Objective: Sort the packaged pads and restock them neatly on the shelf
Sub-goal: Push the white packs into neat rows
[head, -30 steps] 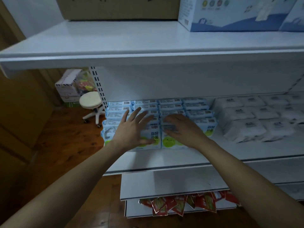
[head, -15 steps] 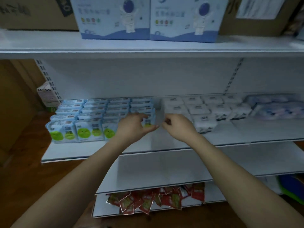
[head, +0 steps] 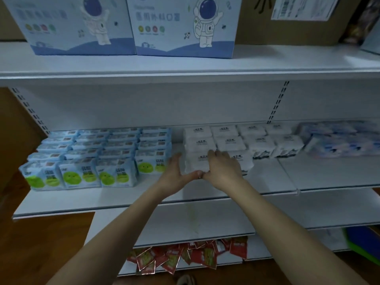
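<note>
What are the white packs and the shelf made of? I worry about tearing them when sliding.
The white packs look wrapped in thin, soft plastic film, matte to slightly glossy: rounded puffy corners, faint wrinkles. The shelf appears to be white-painted sheet metal, smooth: thin folded front edge, slotted uprights behind.

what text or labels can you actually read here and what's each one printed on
"弱酸抑菌": front of the blue packs with green faces.
Large title on the astronaut boxes: characters too blurred to read surely.
Small black marks on the white packs: too small to read.
Shipping label on the cardboard box: too blurred to read.
Red sachets: unreadable.
</note>
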Motion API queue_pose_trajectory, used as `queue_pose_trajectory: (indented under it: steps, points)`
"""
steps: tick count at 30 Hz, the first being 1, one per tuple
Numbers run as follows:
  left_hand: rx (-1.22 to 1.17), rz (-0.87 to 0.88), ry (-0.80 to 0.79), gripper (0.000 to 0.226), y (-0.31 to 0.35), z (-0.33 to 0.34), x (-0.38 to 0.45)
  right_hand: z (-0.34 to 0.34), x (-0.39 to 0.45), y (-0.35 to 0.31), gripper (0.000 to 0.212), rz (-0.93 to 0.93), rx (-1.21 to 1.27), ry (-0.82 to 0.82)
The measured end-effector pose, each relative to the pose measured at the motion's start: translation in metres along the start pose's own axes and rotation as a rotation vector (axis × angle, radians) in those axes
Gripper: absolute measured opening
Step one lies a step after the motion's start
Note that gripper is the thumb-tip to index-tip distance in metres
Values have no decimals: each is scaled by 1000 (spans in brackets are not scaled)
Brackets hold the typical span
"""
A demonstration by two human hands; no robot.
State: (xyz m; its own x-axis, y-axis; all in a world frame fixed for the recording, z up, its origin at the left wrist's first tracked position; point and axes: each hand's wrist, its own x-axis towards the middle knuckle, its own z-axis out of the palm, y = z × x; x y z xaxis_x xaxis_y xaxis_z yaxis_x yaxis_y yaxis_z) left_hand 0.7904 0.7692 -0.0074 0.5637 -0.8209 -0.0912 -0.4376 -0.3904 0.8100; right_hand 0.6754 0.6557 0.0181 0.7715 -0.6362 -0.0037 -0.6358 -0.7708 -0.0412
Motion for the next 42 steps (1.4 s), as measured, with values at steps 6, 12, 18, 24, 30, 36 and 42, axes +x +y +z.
queue_pose_trajectory:
  steps: [6, 12, 18, 24, 30, 36, 42]
  points:
    - [-359, -55, 113, 58, 14, 23, 50, 26, 48, 12, 116, -172, -8, -14]
    - [-600, -206, 197, 37, 6, 36, 108, 56, 81, 18, 127, -242, -15, -92]
    - [-570, -243, 129, 99, -30, 51, 159, 65, 98, 24, 125, -278, 42, -59]
    - [-839, -291, 75, 71, -8, 47, 166, 60, 110, 34, 124, -336, 66, -96]
    - [-698, -242, 31, 77, -2, 41, 164, 57, 117, 36, 131, -370, 58, -119]
    - [-24, -89, -69, 84, 4, 20, 108, 51, 104, 75, 138, -478, -47, -211]
    - [470, 3, -219, 131, -12, 34, 106, 54, 117, 66, 125, -434, -17, -178]
